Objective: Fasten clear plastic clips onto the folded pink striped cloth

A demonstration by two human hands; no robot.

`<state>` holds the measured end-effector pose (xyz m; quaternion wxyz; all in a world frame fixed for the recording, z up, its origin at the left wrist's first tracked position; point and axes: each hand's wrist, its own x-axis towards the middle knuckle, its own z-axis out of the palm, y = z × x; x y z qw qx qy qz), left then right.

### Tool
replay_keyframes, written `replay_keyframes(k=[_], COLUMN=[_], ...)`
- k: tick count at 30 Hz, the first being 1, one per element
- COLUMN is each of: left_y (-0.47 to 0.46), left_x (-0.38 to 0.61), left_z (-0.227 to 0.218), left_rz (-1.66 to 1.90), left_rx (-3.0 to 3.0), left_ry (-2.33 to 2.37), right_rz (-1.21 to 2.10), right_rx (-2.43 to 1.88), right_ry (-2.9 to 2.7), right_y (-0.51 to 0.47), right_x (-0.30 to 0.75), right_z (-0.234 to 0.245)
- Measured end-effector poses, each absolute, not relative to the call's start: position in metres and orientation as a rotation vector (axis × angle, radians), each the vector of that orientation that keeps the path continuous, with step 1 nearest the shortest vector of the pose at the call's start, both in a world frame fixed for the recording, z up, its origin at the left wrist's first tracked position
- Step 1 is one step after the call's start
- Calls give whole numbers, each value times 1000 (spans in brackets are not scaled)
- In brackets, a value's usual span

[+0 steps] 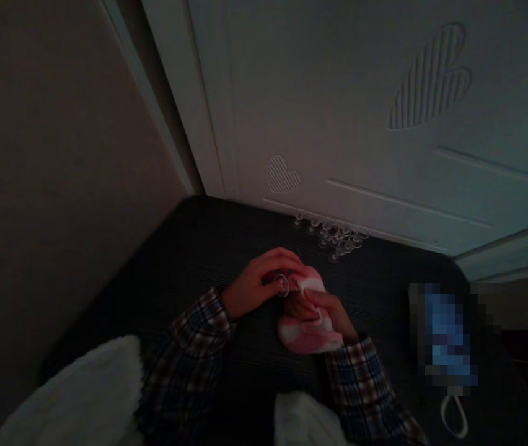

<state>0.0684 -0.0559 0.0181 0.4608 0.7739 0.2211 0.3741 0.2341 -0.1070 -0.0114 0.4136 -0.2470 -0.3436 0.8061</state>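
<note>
The scene is very dim. My left hand (258,282) is closed on a small clear round piece (282,285), pinched between its fingertips. Touching it from the right, my right hand (324,310) grips a pink and white cloth (310,334) that is wrapped against the clear piece. Both hands hover just above a dark table (189,260). Plaid sleeves cover both my forearms.
A heap of several more small clear pieces (336,236) lies at the table's far edge against a white panel with heart shapes (284,174). A blurred blue object (447,337) sits to the right, a white loop (453,416) below it. White fluffy fabric (82,396) lies near me.
</note>
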Motion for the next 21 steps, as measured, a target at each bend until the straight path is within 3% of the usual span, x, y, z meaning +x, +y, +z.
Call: replay_keyframes(k=[8, 15, 21], left_y=[-54, -54, -54], left_x=[69, 70, 72], left_z=[14, 16, 13], left_rz=[992, 952, 916], left_rx=[1969, 2094, 2054], left_ry=[729, 928, 1034], right_rz=[1773, 1070, 793], right_rx=[-937, -1336, -1424], right_ry=[-1076, -1442, -1703], right_y=[-107, -103, -104], right_x=[228, 223, 221], right_z=[-5, -7, -3])
